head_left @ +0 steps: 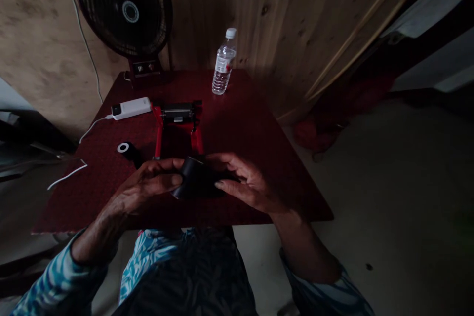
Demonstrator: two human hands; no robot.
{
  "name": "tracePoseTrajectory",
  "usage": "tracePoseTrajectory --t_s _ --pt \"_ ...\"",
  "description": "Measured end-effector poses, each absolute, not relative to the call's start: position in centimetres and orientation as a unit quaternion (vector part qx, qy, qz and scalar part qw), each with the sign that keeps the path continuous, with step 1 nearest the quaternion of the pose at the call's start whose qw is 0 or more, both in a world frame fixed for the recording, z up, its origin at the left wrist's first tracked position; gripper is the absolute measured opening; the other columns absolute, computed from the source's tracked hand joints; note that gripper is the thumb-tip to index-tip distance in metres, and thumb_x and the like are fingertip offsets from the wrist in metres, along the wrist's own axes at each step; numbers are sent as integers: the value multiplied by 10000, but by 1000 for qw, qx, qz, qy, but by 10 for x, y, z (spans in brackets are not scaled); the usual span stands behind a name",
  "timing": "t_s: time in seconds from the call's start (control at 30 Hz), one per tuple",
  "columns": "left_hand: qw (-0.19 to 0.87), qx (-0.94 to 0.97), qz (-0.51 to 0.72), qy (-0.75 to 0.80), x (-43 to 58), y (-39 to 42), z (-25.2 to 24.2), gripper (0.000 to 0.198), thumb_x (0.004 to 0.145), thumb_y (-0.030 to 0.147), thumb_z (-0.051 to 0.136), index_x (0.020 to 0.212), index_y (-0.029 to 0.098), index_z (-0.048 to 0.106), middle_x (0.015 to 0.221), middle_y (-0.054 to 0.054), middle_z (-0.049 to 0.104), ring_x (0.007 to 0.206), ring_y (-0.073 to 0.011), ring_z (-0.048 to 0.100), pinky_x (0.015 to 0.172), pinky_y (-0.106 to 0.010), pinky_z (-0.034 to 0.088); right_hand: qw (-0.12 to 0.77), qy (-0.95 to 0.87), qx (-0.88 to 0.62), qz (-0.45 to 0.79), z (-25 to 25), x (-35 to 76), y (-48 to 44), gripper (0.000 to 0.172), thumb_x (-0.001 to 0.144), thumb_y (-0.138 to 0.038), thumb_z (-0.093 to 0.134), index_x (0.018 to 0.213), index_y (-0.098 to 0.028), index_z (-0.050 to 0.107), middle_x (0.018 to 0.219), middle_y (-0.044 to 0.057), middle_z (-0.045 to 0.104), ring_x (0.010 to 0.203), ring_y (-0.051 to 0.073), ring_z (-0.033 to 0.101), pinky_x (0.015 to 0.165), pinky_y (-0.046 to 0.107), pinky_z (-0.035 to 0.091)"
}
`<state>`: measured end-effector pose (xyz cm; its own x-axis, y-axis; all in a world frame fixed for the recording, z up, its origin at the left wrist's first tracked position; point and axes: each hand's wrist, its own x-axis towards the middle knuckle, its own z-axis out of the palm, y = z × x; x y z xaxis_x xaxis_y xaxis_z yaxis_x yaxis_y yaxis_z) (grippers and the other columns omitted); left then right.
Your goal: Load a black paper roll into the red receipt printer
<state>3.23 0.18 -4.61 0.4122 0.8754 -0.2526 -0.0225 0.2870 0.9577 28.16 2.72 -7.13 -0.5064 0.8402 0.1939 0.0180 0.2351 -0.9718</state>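
Above the table's near edge, my two hands hold a roll of black tape or ribbon (190, 177); the dim light hides its exact kind. My left hand (151, 182) grips the roll's left side between thumb and fingers. My right hand (244, 182) pinches the dark strip at its right side, thumb toward me. Just beyond them lies a red metal frame (159, 139) with a black bar across its far end, its near part hidden behind my hands. A second black roll with a white-ringed end (124, 148) rests left of the frame.
The dark red table (255, 123) stands against a wooden wall. At its back are a fan (129, 12) and a clear water bottle (223, 64). A white power bank (131, 108) with a white cable (91, 128) lies on the left.
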Motion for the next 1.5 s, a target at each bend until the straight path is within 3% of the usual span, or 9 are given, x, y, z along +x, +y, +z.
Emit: tracePoseTrajectory --t_s 0.27,0.4,0.6,0.7,0.9,1.07,1.27,1.4,1.5 --pt "585 546 343 492 25 16 -24 489 725 457 733 1136 193 745 1011 -82 778 886 -268 724 752 -344 582 463 -667 -340 474 -65 263 43 362 859 -243 657 1215 -309 663 1167 17 730 1088 195 679 1000 405 552" --pt "349 597 413 592 11 24 9 415 761 408 724 1123 207 754 936 -27 780 792 -208 698 653 -278 551 544 -640 -388 379 -79 275 59 374 881 -320 648 1253 -300 630 1151 41 713 1081 207 666 1023 433 524" --pt "-138 589 432 669 -15 37 21 432 772 314 741 1183 182 734 1050 -53 743 831 -189 688 774 -309 555 552 -601 -435 381 -124 299 72 340 900 -433 632 1204 -281 634 1086 51 710 1013 199 676 992 439 527" --pt "-245 632 373 634 -15 40 3 387 782 290 738 1151 173 731 1057 -85 724 931 -238 670 864 -378 544 542 -599 -442 391 -138 302 71 346 903 -453 625 1198 -273 630 1065 48 714 1009 190 675 974 412 533" --pt "-58 755 321 568 8 26 -18 293 876 319 702 1154 228 680 986 -25 693 832 -179 671 747 -288 532 506 -558 -412 512 -108 280 40 322 913 -521 614 1058 -242 681 953 47 732 896 175 699 859 347 559" --pt "-130 829 311 447 28 4 -21 314 922 258 672 1233 222 642 1020 -66 682 898 -204 644 763 -308 499 390 -544 -287 685 -66 243 12 513 891 -661 579 1104 -208 689 955 73 746 903 200 716 832 357 569" --pt "-99 880 255 389 34 -19 -31 380 987 154 525 1344 259 605 1108 -90 695 1016 -232 608 853 -360 458 415 -473 -314 712 -58 228 3 462 794 -548 751 1141 -255 666 1122 43 725 1110 234 679 966 367 544" --pt "15 820 346 455 24 -23 -31 340 938 264 650 1275 266 614 1152 -72 691 998 -214 649 817 -317 503 427 -460 -346 697 -62 230 -2 417 800 -515 739 1135 -279 661 1105 40 728 1075 231 695 942 374 565" --pt "210 746 360 519 18 -20 -27 319 871 399 722 1145 248 659 1031 -39 726 893 -212 690 743 -298 535 435 -491 -349 669 -59 234 -4 410 810 -502 734 1146 -280 657 1105 48 723 1060 226 697 946 370 565"
